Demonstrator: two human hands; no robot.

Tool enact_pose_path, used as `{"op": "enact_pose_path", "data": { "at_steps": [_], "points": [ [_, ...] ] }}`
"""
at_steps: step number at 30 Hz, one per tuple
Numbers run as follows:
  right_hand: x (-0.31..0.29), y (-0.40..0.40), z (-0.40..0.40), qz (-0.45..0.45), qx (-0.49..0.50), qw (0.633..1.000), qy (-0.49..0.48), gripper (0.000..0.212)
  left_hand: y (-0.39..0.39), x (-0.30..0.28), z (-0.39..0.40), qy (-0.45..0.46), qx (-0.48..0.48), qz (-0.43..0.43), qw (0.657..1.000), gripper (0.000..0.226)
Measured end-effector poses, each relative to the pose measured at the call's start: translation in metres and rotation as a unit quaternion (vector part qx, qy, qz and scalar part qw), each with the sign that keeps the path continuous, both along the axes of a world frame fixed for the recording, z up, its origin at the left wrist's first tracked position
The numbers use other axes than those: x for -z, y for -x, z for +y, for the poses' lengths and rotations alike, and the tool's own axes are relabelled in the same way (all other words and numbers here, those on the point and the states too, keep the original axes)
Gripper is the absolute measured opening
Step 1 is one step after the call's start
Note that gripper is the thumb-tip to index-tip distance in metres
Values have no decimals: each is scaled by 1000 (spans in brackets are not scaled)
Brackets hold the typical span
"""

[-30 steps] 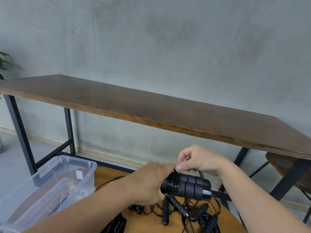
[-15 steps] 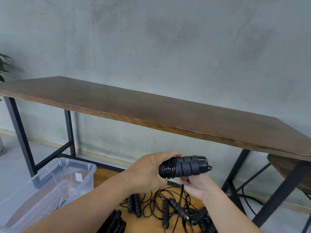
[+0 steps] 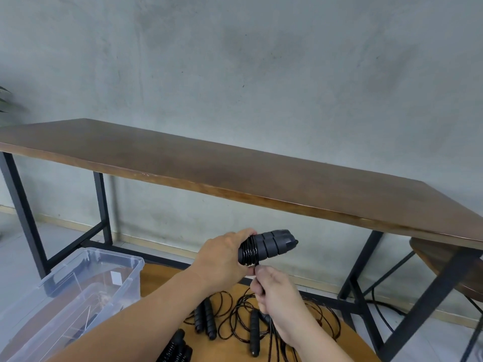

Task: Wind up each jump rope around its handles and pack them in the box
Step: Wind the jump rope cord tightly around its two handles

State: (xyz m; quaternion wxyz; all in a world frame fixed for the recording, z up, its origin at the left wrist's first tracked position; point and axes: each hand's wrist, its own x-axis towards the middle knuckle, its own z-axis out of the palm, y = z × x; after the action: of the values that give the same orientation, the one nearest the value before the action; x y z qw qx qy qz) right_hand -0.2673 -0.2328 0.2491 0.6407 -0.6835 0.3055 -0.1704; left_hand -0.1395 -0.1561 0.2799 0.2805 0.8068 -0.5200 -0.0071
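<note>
- A clear plastic box (image 3: 78,288) stands open to the left of both hands, lower than them, with a small white label on its far wall; what lies inside is too faint to make out.
- A wound jump rope (image 3: 176,348) lies below the left forearm, between the box and the loose ropes, partly cut off by the bottom edge.
- The left hand (image 3: 222,259) is curled round one end of a pair of black handles (image 3: 271,245), holding them side by side and roughly level, their free ends pointing right.
- Black cord (image 3: 248,253) is wrapped in tight turns round the handles just beside the left fingers.
- The right hand (image 3: 277,296) sits directly under the handles, thumb and fingers pinching the cord where it leaves the wrapped turns; the strand runs down through the fist.
- Loose jump ropes (image 3: 235,317) lie tangled on a round wooden desk (image 3: 162,274) beneath both hands, with several black handles among the loops.
- A long dark wooden bench (image 3: 235,168) on black metal legs spans the scene beyond the hands, set against a grey wall (image 3: 261,74).
- A stool (image 3: 444,259) with a dark round seat shows to the right of the hands, partly under the bench.
</note>
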Motion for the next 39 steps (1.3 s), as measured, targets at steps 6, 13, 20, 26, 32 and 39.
{"op": "enact_pose_path", "data": {
  "at_steps": [6, 13, 20, 26, 32, 39],
  "points": [
    [-14, 5, 4, 145, -57, 961, 230, 28, -4, 9, -6, -68, -36, -134, 988, 68],
    [-47, 15, 2, 231, -125, 859, 439, 23, -7, 14, -4, -104, -33, -221, 969, 60],
    [-95, 13, -9, 248, -165, 798, 524, 12, -4, 6, 1, -138, 33, -234, 962, 62],
    [-117, 8, -42, 214, -233, 848, 425, 11, 1, -6, 11, -110, 109, -145, 977, 57],
    [-118, 5, -63, 153, -271, 883, 352, 14, 1, -12, 19, -101, 152, -79, 980, 63],
    [-90, 2, -80, 104, -267, 944, 164, 18, 9, -22, 25, -83, 187, -6, 979, 57]
  ]
}}
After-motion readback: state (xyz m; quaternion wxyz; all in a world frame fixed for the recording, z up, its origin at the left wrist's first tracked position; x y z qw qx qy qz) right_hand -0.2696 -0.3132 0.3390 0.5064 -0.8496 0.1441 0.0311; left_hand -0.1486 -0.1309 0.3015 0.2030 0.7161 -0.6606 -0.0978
